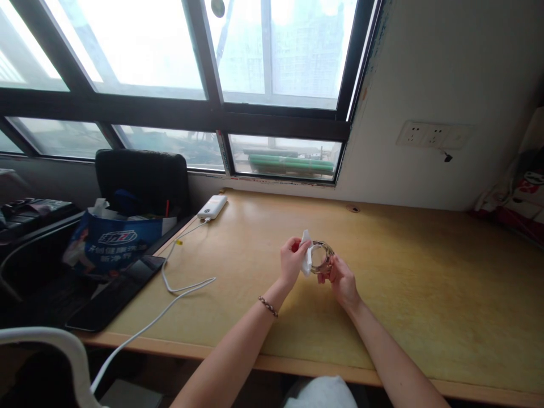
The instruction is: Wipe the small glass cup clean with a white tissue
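1 small clear glass (322,256), round, see-through w/ a faint brownish rim, held tipped on its side above the middle of the wooden desk (425,294). Right hand (342,279) has fingers wrapped round its base; left hand (291,259) pinches 1 white tissue (306,249) against the glass mouth, fingertips together on it. 1 beaded bracelet (267,306) on left wrist. Further left: 1 white power bank (212,207) w/ 1 white cable (178,289), 1 blue bag (113,241), 1 black tablet (114,294)
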### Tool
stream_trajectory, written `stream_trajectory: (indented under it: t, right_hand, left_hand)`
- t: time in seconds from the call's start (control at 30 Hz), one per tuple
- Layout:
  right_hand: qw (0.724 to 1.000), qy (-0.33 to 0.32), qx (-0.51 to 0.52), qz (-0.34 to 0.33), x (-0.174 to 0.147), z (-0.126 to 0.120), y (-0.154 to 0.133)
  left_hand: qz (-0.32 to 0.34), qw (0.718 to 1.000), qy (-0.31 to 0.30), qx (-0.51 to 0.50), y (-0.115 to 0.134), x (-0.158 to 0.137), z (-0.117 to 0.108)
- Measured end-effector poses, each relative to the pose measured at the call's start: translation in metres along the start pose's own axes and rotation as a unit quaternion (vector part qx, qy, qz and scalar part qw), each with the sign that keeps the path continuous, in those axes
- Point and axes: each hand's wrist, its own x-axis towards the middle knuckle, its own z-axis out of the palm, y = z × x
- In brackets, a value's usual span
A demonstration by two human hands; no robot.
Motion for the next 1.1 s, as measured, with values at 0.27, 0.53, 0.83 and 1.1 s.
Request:
stream_trajectory:
  t: [0.27, 0.53, 0.83, 1.1]
  right_hand:
    - [0.995, -0.005, -0.070, 0.066, -0.001, 0.000, 0.014]
    - [0.996, 0.044, -0.059, 0.041, 0.002, -0.003, 0.017]
    - [0.987, 0.113, 0.112, 0.014, 0.016, -0.018, -0.001]
    - [0.977, 0.129, 0.167, -0.011, 0.017, -0.028, -0.016]
  left_hand:
    - [-0.023, 0.992, -0.127, 0.005, 0.004, -0.004, 0.001]
    - [0.268, 0.942, -0.183, 0.088, 0.011, -0.017, 0.007]
    - [0.387, 0.854, -0.293, 0.186, 0.020, -0.031, 0.005]
    - [0.320, 0.901, -0.238, 0.169, 0.015, -0.035, 0.007]
